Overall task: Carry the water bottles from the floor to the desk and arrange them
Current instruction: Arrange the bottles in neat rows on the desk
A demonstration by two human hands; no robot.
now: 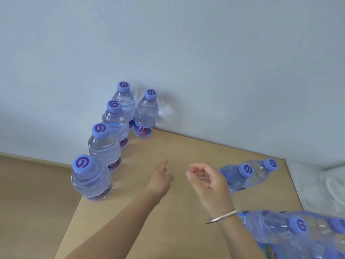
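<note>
Now both hands hover empty over the desk (186, 150), left hand (160, 181) stretched, right hand (206, 179) loosely curled. Five bottles (104, 146) stand along the wall; more wait at right. Full ones are probably heavy and slippery, so grip around the ribbed body.

**Both hands hovering, holding nothing**

Both forearms are reaching forward from the lower edge of the view, side by side. The left hand (160, 179) is extending with fingers mostly straight and pointing ahead, thumb side up. The right hand (206, 179) is hanging beside it with fingers loosely curled inward, gripping nothing. The right wrist is wearing a thin metal bangle (222, 216).
</note>
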